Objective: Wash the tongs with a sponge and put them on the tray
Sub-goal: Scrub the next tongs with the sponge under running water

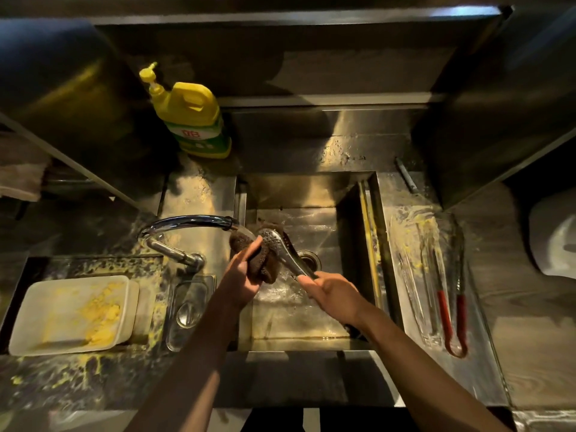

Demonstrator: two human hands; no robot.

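Head view shows my right hand (332,291) closed around the tongs (282,249) handles over the sink (371,213), my left hand (241,275) gripping the sponge (258,258) against their perforated head; I should scrub both faces under the faucet (187,222).

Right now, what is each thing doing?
Tongs: held over the sink, being scrubbed.
Sponge: pressed against the tongs.
Left hand: gripping the sponge.
Right hand: gripping the tongs' handle.
Red tongs: lying on the tray.
Tub: dirty, yellow scraps inside.
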